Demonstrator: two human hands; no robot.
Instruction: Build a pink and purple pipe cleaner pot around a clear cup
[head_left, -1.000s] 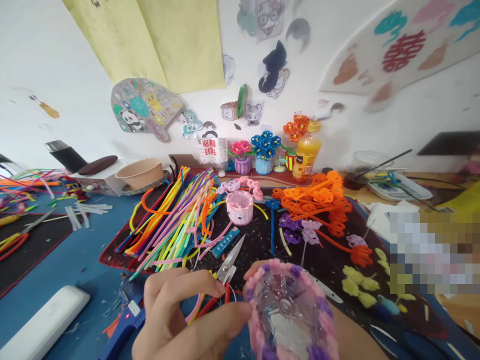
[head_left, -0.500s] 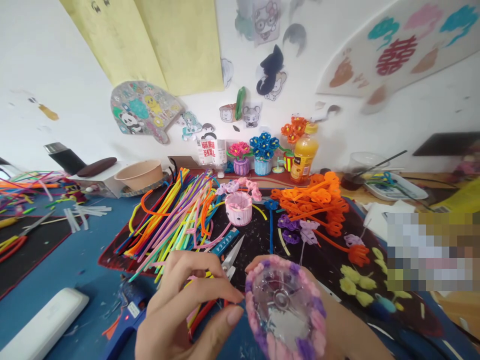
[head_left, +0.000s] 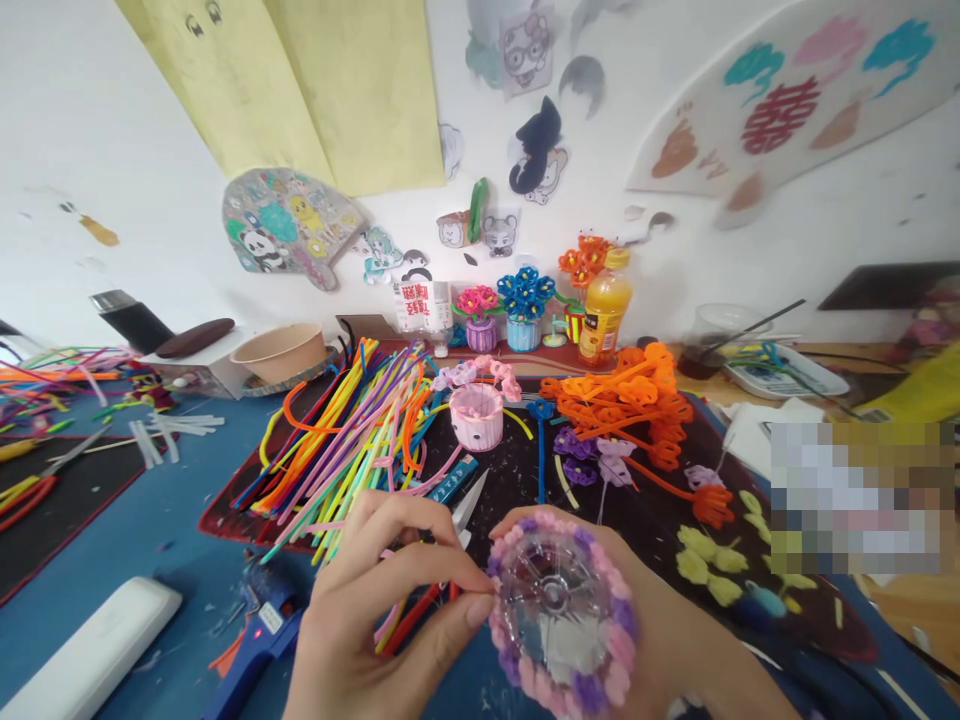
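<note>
My right hand is wrapped round the outside of a clear plastic bottle base, tilted so that its ribbed round bottom shows. A pink and purple pipe-cleaner braid rings its edge. At the left side of that braid, my left hand has thumb and forefinger pinched together, touching or very near it. Whatever is between those fingertips is too small to make out. Behind the left hand lie scissors, partly hidden. A blue glue gun with a lit red light rests to its left.
Colourful pipe cleaners lie in a bundle behind my left hand. A small pink pot stands beyond my hands. Orange pipe-cleaner flowers are piled at the right, yellow ones nearer. A white case lies front left.
My left thumb and forefinger have closed together and come up to the braid's left edge. The bottle base has shifted slightly left and turned a little in my right hand.
</note>
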